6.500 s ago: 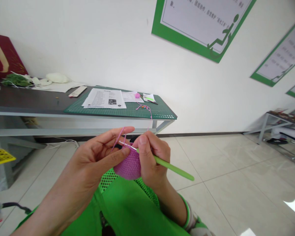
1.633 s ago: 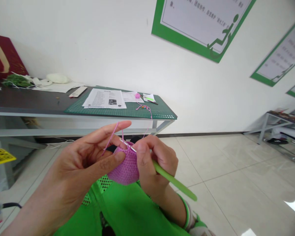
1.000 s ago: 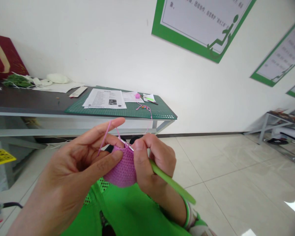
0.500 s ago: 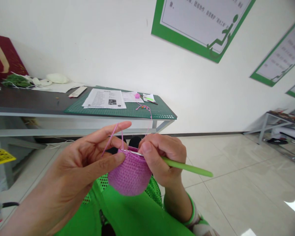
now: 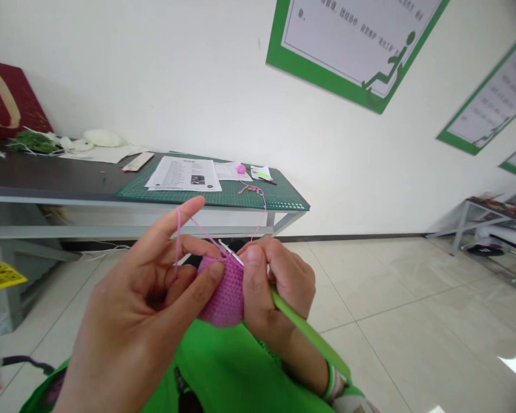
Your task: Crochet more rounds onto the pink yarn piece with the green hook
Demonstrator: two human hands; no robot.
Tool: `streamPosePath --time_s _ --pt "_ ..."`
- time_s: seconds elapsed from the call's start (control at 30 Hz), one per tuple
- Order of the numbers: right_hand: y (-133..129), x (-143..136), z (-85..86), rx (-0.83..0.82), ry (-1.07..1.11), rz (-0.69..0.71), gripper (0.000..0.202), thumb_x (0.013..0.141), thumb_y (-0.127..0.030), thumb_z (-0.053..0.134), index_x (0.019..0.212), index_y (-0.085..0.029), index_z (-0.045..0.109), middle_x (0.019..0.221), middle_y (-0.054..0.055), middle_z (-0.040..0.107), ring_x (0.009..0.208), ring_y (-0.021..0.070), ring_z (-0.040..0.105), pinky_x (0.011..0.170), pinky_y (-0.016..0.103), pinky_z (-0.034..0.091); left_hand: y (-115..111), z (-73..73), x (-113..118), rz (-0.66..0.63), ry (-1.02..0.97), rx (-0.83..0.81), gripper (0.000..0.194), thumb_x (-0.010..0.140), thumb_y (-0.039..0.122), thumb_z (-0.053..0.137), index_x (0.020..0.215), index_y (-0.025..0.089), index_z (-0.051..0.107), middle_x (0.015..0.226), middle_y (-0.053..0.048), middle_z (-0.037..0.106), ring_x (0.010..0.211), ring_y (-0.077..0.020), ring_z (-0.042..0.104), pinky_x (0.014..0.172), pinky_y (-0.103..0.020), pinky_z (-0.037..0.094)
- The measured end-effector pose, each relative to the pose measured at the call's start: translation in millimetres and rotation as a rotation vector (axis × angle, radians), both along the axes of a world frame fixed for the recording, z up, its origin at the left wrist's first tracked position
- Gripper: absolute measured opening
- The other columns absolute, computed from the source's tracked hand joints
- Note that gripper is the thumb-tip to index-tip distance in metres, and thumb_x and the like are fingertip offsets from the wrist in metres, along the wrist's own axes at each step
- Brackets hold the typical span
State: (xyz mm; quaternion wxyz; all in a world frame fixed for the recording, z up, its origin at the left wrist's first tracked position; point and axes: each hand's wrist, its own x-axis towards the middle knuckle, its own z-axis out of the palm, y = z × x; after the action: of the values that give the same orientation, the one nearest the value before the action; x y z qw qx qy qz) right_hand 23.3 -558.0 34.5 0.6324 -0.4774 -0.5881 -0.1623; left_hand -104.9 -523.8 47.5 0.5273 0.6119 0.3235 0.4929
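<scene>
A pink-purple crocheted piece, cup-shaped with a rounded bottom, hangs between my two hands above my lap. My left hand pinches its upper edge between thumb and middle finger, while the raised index finger carries a loop of pink yarn. In my right hand is a crochet hook with a green handle, gripped near its metal shaft. The hook's silver tip lies at the top edge of the piece, close to the yarn. My right fingers hide part of the piece's right side.
Ahead stands a dark table with a green cutting mat, printed sheets and a small pink yarn ball. Green and white yarn and a red bag sit at the left. Another table stands far right.
The hook has tilted, its handle swinging down and its tip rising up-left. My left index finger has shifted left with the yarn. The crocheted piece has turned and moved slightly up.
</scene>
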Motion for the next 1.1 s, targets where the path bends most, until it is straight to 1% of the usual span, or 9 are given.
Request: streamPosePath --time_s 0.17,0.33,0.47,0.6,0.7,0.8,0.9,1.0,1.1 --pt "9 -1 -11.0 0.031 0.176 0.135 0.023 0.088 -0.02 0.047 0.065 -0.02 0.051 0.051 -0.005 0.044 0.053 0.0104 0.054 0.049 0.023 0.043 7 -0.9 2 -0.189 -0.181 -0.238 0.062 0.067 0.027 0.079 0.124 0.034 0.057 0.076 0.003 0.067 0.062 -0.0121 0.059 0.056 -0.014 0.052" --pt "11 5 -15.4 0.085 0.218 0.298 0.018 0.087 -0.023 0.051 0.07 -0.02 0.055 0.057 -0.004 0.052 0.056 0.0113 0.057 0.054 0.025 0.047 9 5.8 0 -0.276 -0.227 -0.327 0.06 0.067 0.022 0.079 0.123 0.031 0.059 0.076 0.003 0.07 0.061 -0.0116 0.062 0.054 -0.013 0.052" --pt "8 9 -9.9 0.052 0.222 0.41 0.008 0.081 -0.025 0.061 0.075 -0.022 0.057 0.06 -0.004 0.058 0.049 0.0095 0.053 0.048 0.024 0.045 10 7.1 -5 -0.284 -0.21 -0.369 0.067 0.064 0.021 0.081 0.126 0.033 0.058 0.079 0.001 0.074 0.065 -0.014 0.066 0.056 -0.015 0.054" --pt "3 13 2.6 -0.064 0.256 0.54 0.015 0.074 -0.022 0.069 0.074 -0.024 0.054 0.058 -0.005 0.054 0.052 0.0102 0.054 0.046 0.024 0.045 11 7.0 -10 -0.301 -0.168 -0.423 0.072 0.062 0.023 0.082 0.127 0.035 0.055 0.082 0.001 0.073 0.066 -0.0168 0.066 0.055 -0.018 0.054" --pt "1 14 7.4 -0.099 0.243 0.615 0.014 0.075 -0.018 0.064 0.074 -0.024 0.052 0.061 -0.005 0.053 0.058 0.0111 0.055 0.051 0.024 0.047 10 6.7 -13 -0.324 -0.17 -0.43 0.076 0.06 0.022 0.083 0.129 0.036 0.054 0.08 0.0 0.073 0.063 -0.0178 0.064 0.053 -0.02 0.054" --pt "1 13 5.7 -0.1 0.239 0.677 0.013 0.079 -0.023 0.061 0.073 -0.024 0.05 0.06 -0.006 0.051 0.056 0.0103 0.053 0.051 0.025 0.047 9 6.1 -15 -0.338 -0.158 -0.407 0.074 0.06 0.023 0.083 0.127 0.038 0.056 0.074 0.0 0.071 0.059 -0.0168 0.063 0.05 -0.021 0.053" --pt "1 10 3.8 -0.108 0.289 0.647 0.016 0.084 -0.03 0.058 0.071 -0.025 0.049 0.055 -0.006 0.048 0.051 0.0095 0.051 0.047 0.023 0.045 8 7.0 -17 -0.325 -0.124 -0.324 0.071 0.06 0.025 0.082 0.125 0.039 0.057 0.073 -0.001 0.071 0.058 -0.0187 0.064 0.047 -0.022 0.053" --pt "-4 7 7.4 -0.116 0.26 0.547 0.011 0.082 -0.025 0.06 0.072 -0.024 0.055 0.058 -0.005 0.055 0.05 0.0082 0.051 0.045 0.021 0.044 4 11.2 -16 -0.273 -0.084 -0.294 0.069 0.058 0.027 0.083 0.122 0.04 0.06 0.073 -0.002 0.071 0.062 -0.0211 0.066 0.048 -0.023 0.053" --pt "-11 3 14.9 -0.108 0.204 0.468 0.008 0.08 -0.021 0.063 0.072 -0.023 0.06 0.06 -0.005 0.062 0.048 0.0067 0.052 0.044 0.02 0.044 -2 15.6 -16 -0.201 -0.045 -0.3 0.07 0.056 0.03 0.084 0.121 0.042 0.06 0.071 -0.001 0.071 0.059 -0.0191 0.064 0.047 -0.022 0.05"
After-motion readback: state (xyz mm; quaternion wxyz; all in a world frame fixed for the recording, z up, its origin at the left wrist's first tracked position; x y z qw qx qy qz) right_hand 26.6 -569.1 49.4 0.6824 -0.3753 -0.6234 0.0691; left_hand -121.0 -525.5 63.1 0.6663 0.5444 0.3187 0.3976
